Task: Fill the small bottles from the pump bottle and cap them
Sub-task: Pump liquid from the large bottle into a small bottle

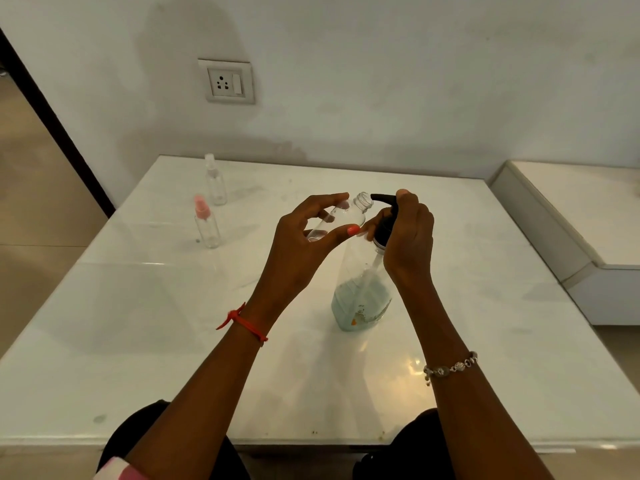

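Head view: left fingers (pixel 325 201) pinch the tilted, uncapped small bottle (pixel 346 216), mouth at nine o'clock beside the nozzle (pixel 381 197) of the pump bottle (pixel 360 299); right fingers (pixel 405 202) grip its head. If misaligned, a press may spill onto the desk (pixel 173 341).

pump bottle (pixel 360 303) neck hidden (by right hand (pixel 408 233)); elbows cut off
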